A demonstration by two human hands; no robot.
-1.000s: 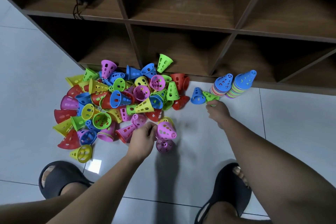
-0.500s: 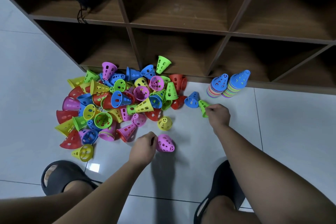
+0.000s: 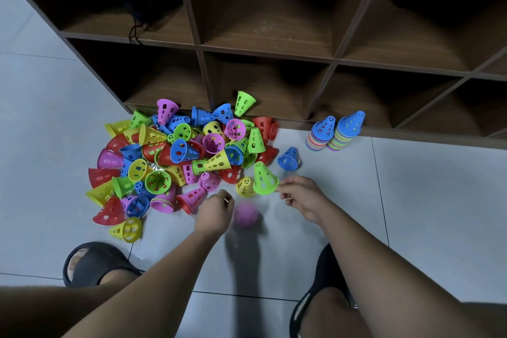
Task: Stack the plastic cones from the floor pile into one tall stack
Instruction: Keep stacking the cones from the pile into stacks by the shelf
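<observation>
Black slide sandals (image 3: 93, 262) (open-toed), bare forearms (image 3: 170, 269)

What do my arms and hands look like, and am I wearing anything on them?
The left forearm and right forearm are bare; no sleeve reaches into view. The left hand and right hand have no gloves, and no watch, bracelet or ring shows. Lower down are black slide sandals, one on each foot.
</observation>
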